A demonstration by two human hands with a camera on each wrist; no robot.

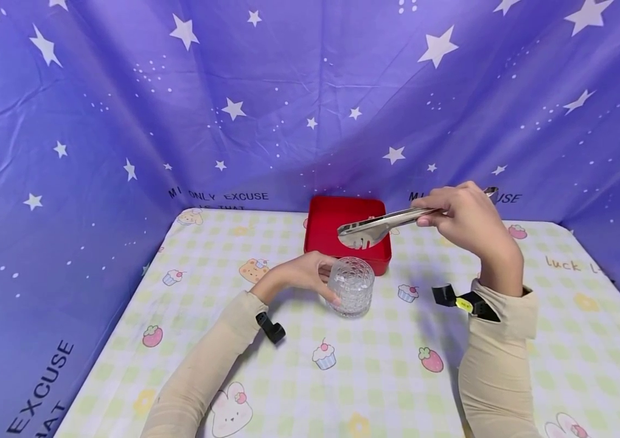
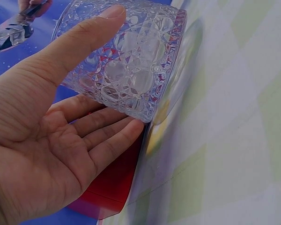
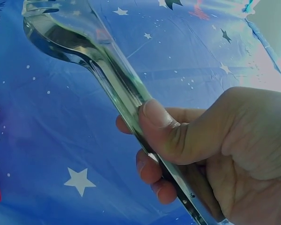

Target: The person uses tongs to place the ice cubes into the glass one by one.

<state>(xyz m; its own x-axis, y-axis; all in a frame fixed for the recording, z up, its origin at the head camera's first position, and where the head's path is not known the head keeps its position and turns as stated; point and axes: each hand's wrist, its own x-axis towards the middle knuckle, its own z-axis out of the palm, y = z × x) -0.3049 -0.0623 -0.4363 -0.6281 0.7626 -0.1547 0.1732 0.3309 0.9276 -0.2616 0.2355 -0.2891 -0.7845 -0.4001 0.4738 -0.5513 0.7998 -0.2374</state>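
My left hand (image 1: 305,272) curls its thumb and fingers round a clear cut-glass tumbler (image 1: 355,292) at the middle of the table. The tumbler's patterned side (image 2: 131,61) fills the top of the left wrist view, its base close to the cloth. In my right hand (image 1: 465,216) is a pair of metal serving tongs (image 1: 397,219), gripped along the arms. The tongs' slotted head points left, above the red box (image 1: 337,213) and behind the tumbler. In the right wrist view the thumb presses the tongs (image 3: 114,79) against the fingers; nothing clearly shows between the tips.
The red box stands at the back of the table, just behind the tumbler. A checked cloth (image 1: 375,377) with printed cupcakes and strawberries covers the table. Blue star-patterned curtains (image 1: 288,73) hang behind and at both sides.
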